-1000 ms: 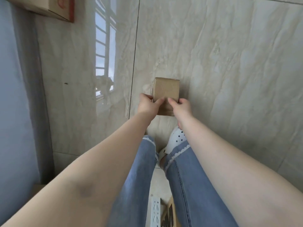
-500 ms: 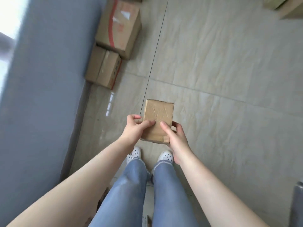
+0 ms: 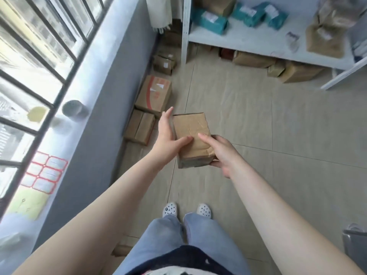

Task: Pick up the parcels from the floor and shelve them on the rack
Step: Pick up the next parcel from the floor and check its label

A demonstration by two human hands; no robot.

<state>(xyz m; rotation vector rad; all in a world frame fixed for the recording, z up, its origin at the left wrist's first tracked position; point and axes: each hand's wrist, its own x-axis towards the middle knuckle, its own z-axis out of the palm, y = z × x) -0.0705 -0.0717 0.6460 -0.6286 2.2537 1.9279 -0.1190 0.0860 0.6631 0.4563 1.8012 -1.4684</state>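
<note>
A small brown cardboard parcel (image 3: pixel 191 133) is held in the air above the tiled floor, in the middle of the view. My left hand (image 3: pixel 168 137) presses its left side with the thumb on top. My right hand (image 3: pixel 220 153) cups its right side and underside, thumb across the top. The white rack (image 3: pixel 256 39) stands at the upper right; its lower shelf carries teal parcels (image 3: pixel 213 22) and a brown paper parcel (image 3: pixel 323 39). Further brown boxes (image 3: pixel 253 59) lie on the floor under the rack.
Along the grey wall on the left lie cardboard boxes: a large one with red tape (image 3: pixel 154 94), a smaller one (image 3: pixel 140 127) and another farther back (image 3: pixel 164 61). A window sill (image 3: pixel 65 126) with a grey can (image 3: pixel 74 110) runs down the left.
The parcel has come up off the floor in both hands. The view has lifted from the floor tiles, and the rack, the window and the boxes along the wall now show.
</note>
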